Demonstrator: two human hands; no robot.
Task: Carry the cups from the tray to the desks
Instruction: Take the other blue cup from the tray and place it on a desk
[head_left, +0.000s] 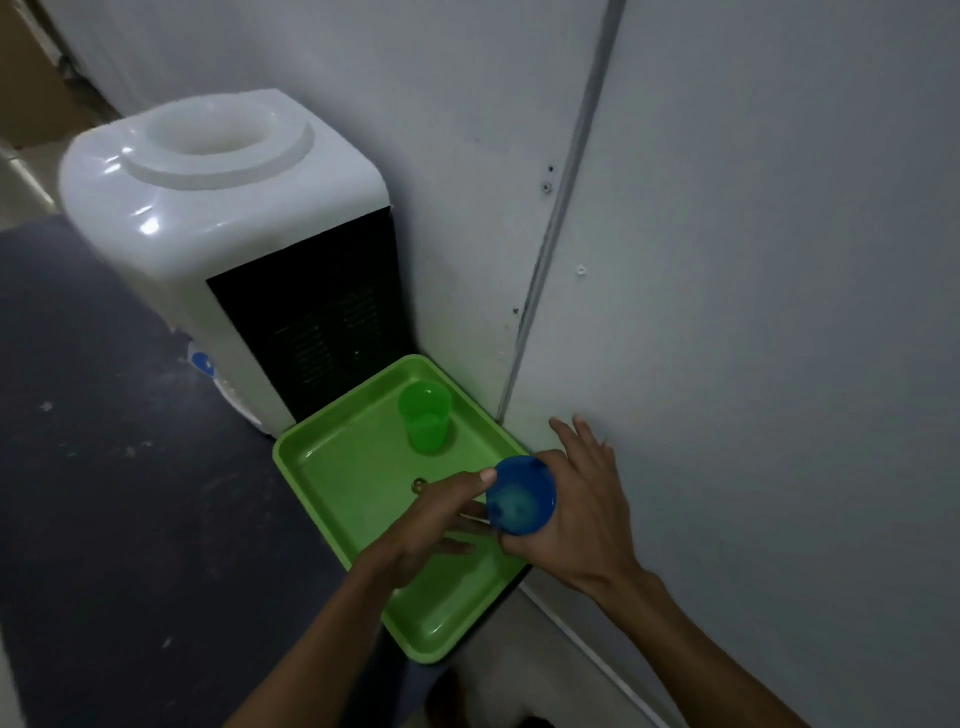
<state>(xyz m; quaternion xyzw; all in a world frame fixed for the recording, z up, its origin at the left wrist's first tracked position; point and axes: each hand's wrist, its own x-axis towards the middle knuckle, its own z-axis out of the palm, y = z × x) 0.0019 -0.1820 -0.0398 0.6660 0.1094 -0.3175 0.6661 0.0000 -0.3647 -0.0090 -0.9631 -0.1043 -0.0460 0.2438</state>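
Note:
A green tray (337, 467) lies on a dark counter beside the wall. A green cup (425, 415) stands upright at the tray's far end. Over the tray's right edge a blue cup (521, 496) is held, its mouth facing me. My right hand (582, 514) grips it from below and the right, two fingers spread toward the wall. My left hand (436, 519) comes in from the left, thumb tip touching the blue cup's rim, the other fingers loosely curled over the tray.
A white water dispenser (228, 228) with a black back panel stands just behind the tray. The dark counter (114, 467) spreads to the left. A grey wall panel (753, 312) with a vertical seam rises close on the right.

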